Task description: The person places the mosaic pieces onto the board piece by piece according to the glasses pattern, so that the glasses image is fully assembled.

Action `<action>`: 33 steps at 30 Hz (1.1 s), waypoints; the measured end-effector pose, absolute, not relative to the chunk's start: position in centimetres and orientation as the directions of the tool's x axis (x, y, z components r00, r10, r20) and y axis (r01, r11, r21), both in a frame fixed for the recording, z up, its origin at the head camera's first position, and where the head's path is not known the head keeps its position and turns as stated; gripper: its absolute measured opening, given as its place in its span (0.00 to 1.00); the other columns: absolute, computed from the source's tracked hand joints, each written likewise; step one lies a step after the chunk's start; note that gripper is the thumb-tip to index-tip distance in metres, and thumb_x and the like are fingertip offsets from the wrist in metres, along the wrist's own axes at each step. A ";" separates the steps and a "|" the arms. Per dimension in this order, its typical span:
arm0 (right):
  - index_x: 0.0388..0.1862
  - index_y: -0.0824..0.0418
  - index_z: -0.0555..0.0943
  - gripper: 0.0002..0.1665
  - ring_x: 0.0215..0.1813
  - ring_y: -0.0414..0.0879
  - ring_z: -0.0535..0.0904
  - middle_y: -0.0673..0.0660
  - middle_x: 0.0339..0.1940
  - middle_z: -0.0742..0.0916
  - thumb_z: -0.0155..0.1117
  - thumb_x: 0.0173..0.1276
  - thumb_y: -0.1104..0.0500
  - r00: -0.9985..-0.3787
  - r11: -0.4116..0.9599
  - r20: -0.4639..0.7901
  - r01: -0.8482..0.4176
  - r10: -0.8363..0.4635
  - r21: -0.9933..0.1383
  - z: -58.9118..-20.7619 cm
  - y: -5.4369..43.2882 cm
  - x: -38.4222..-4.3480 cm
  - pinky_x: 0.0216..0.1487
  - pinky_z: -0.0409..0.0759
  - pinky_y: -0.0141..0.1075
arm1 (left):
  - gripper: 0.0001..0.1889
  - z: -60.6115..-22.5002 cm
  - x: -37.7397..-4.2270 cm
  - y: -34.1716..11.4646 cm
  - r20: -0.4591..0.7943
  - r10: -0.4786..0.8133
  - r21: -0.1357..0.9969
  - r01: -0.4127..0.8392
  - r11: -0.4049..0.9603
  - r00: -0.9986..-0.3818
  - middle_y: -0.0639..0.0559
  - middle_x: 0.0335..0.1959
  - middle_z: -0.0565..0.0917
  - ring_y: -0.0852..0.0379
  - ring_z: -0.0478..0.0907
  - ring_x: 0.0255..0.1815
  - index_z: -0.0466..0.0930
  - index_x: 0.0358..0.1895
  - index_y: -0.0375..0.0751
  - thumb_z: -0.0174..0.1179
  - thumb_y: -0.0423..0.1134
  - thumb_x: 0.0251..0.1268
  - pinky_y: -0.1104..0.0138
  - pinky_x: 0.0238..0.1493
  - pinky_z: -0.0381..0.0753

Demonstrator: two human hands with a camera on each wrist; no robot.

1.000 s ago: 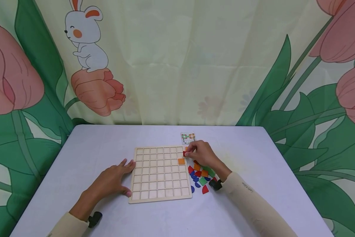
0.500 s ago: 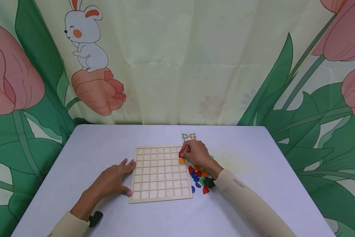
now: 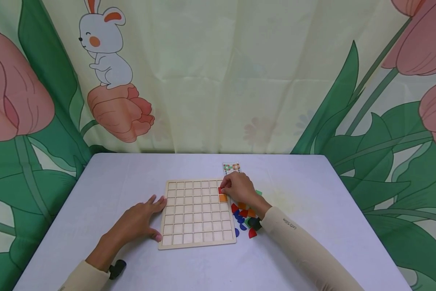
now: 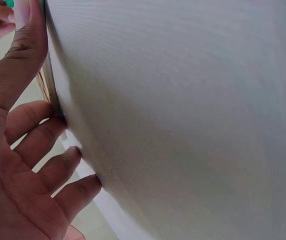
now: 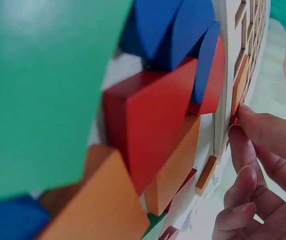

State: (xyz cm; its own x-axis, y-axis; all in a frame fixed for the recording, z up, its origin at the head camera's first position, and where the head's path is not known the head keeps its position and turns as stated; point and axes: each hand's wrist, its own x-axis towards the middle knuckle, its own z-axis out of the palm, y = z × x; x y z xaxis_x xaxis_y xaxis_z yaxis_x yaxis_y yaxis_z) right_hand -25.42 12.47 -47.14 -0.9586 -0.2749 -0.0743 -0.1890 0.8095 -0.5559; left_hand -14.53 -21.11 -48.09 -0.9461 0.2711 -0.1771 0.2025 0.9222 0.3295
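Observation:
A wooden grid board lies on the table. My left hand rests at its left edge, thumb near the lower corner and fingers spread further up. In the left wrist view, the thumb and fingertips touch the board's side. My right hand is over the board's upper right, pinching a small red piece between thumb and fingertips at a cell in the right column. Directly below that cell sits an orange square tile. In the right wrist view, fingers partly hide the red piece beside the orange tile.
Right of the board lies a loose pile of red, blue, green and orange pieces, partly under my right forearm. A printed pattern card stands out behind the board's upper right corner. A patterned curtain hangs behind the table.
My right hand has moved slightly left, bringing the red piece from the board's right rim onto the cell above the orange tile. The left hand has stayed put.

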 end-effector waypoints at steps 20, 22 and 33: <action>0.49 0.52 0.91 0.10 0.41 0.49 0.79 0.53 0.39 0.87 0.76 0.70 0.57 -0.979 0.807 -0.123 -0.063 -0.166 -0.588 -46.6 16.2 -27.6 0.33 0.81 0.34 | 0.65 -47.9 -14.6 -21.4 -0.170 0.286 0.336 0.218 0.916 -0.943 0.36 0.82 0.67 0.23 0.71 0.75 0.67 0.81 0.45 0.87 0.59 0.30 0.34 0.67 0.76; 0.50 0.52 0.91 0.11 0.41 0.49 0.80 0.53 0.38 0.87 0.78 0.69 0.56 -0.979 0.824 -0.121 -0.067 -0.162 -0.563 -46.9 16.0 -27.7 0.36 0.80 0.34 | 0.65 -48.0 -14.6 -21.5 -0.174 0.287 0.338 0.217 0.916 -0.942 0.35 0.82 0.67 0.23 0.71 0.75 0.67 0.81 0.45 0.87 0.58 0.30 0.34 0.67 0.76; 0.43 0.52 0.87 0.07 0.40 0.50 0.80 0.54 0.37 0.86 0.78 0.69 0.59 -0.979 0.836 -0.135 -0.055 -0.152 -0.546 -47.4 15.5 -27.5 0.37 0.81 0.34 | 0.64 -48.4 -14.7 -21.6 -0.149 0.315 0.339 0.251 0.907 -0.937 0.39 0.82 0.68 0.27 0.70 0.78 0.68 0.81 0.43 0.86 0.58 0.30 0.35 0.67 0.77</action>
State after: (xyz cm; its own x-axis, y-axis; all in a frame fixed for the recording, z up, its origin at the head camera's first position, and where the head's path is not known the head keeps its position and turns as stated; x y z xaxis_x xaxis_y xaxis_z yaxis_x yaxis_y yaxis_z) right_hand -27.55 15.48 -47.39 -0.9791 -0.1521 -0.1349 -0.0547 0.8362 -0.5457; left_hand -14.66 -21.61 -48.38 -0.9373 0.3150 -0.1488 0.2509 0.9067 0.3390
